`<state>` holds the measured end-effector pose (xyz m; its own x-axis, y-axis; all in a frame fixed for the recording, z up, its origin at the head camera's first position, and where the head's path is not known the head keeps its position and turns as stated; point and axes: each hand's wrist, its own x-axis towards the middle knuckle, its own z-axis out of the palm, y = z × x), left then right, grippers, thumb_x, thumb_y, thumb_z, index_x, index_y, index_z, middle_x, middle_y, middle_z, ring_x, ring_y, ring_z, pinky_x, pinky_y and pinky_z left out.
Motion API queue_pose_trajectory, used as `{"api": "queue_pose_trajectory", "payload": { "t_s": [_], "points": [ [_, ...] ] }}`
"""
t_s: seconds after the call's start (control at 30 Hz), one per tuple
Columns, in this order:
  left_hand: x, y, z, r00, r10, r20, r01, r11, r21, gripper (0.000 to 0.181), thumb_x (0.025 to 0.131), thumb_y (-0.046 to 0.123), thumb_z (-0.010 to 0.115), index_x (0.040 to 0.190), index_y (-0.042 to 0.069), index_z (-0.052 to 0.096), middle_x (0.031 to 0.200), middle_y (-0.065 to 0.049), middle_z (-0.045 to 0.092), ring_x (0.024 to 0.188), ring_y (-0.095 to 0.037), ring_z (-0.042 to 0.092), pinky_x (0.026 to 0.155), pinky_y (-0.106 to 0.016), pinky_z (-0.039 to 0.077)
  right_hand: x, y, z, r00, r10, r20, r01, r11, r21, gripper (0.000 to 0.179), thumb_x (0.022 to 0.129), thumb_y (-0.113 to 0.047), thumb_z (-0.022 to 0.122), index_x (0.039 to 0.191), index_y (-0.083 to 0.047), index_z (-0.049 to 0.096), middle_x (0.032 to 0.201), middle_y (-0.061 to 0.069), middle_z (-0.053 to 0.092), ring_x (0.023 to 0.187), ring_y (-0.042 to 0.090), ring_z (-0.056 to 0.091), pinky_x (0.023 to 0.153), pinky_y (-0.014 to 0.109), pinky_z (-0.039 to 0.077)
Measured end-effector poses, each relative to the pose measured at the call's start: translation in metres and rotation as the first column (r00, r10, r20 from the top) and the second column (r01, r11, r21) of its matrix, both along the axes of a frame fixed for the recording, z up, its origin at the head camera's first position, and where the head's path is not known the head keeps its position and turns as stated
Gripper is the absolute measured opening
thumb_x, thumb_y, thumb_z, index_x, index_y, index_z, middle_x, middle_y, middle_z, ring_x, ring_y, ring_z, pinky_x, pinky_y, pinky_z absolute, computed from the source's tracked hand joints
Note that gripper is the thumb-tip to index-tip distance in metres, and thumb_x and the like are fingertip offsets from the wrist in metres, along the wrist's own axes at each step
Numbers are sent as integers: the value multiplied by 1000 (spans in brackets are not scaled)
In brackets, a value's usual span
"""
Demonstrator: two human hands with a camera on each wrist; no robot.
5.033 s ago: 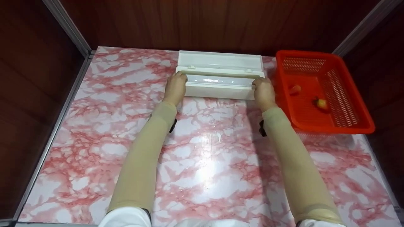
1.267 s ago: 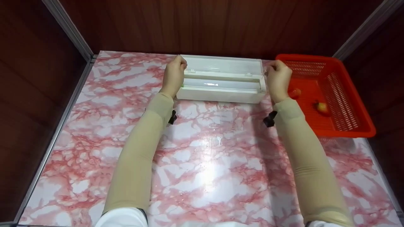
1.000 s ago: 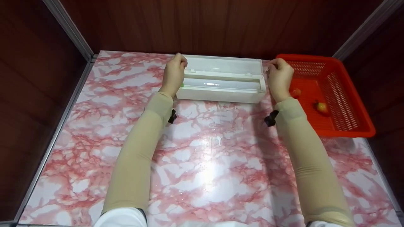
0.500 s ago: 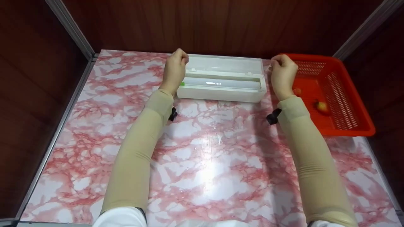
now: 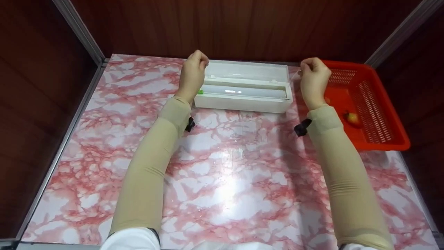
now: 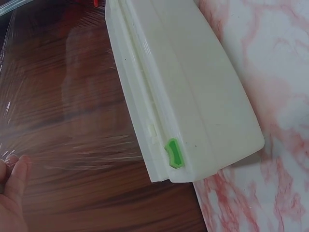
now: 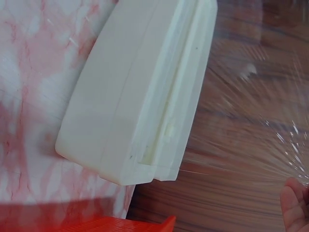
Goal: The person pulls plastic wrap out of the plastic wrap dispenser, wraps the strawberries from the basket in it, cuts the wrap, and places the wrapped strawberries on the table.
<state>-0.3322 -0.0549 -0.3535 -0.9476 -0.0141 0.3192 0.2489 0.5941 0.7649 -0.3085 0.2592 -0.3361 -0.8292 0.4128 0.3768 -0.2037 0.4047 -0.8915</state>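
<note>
A white cling film dispenser [image 5: 242, 106] stands at the back of the table, its lid [image 5: 246, 71] swung back. Inside lies a shiny roll [image 5: 256, 92]; a green slider [image 6: 175, 153] sits at its left end. Thin clear cling film [image 6: 87, 96] stretches up from the box, creased towards both hands. My left hand [image 5: 192, 74] pinches one corner of it, raised above the box's left end. At the right end, my right hand [image 5: 315, 83] pinches the other corner, near the basket's left rim. In the right wrist view, the film [image 7: 251, 96] fans out in wrinkles from the fingertips.
A red plastic basket [image 5: 392, 104] stands at the right, holding a yellow-red fruit or vegetable [image 5: 352, 118] and another piece mostly hidden by my right hand. A dark wood-patterned wall [image 5: 249, 27] rises right behind the dispenser. The table [image 5: 225, 166] is pink-and-white marbled.
Five seconds ago both hands were at the ends of the roll inside the box. Since then they have pinched the film and risen away from it, drawing film out; the right hand also moved rightward.
</note>
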Motion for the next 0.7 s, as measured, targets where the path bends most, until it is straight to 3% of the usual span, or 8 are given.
{"api": "queue_pose_trajectory", "payload": {
  "t_s": [0.1,0.23,0.37,0.7],
  "points": [
    [1,-1,1,1000,-3,-17,3,1000,7,13,96,12,47,100,7,58,102,-4,62,95,-10,56,81,-17,44,1,-1,1,1000,4,-4,-4,1000,-8,21,87,-1,56,72,-12,63,67,-7,56,58,5,55,61,18,48],
    [2,-2,6,999,1,-45,0,1000,16,13,96,11,47,99,6,58,100,-5,62,94,-11,56,81,-17,44,-9,4,-3,1000,-8,-24,8,1000,18,17,88,-4,57,75,-12,66,72,-3,59,61,7,55,61,17,46],
    [1,-1,13,997,4,-75,-3,1000,21,13,96,11,47,98,6,58,99,-4,62,93,-9,56,79,-14,44,-10,6,2,999,-10,-53,12,1000,23,13,88,-5,57,80,-5,68,75,0,61,65,9,54,63,18,44],
    [2,5,22,989,-1,-146,12,997,75,13,95,6,47,96,2,59,97,-8,63,91,-10,58,79,-12,45,9,-1,25,995,40,-87,-47,995,-85,14,88,0,55,77,-1,65,68,3,58,64,14,55,64,22,48]
  ]
}}
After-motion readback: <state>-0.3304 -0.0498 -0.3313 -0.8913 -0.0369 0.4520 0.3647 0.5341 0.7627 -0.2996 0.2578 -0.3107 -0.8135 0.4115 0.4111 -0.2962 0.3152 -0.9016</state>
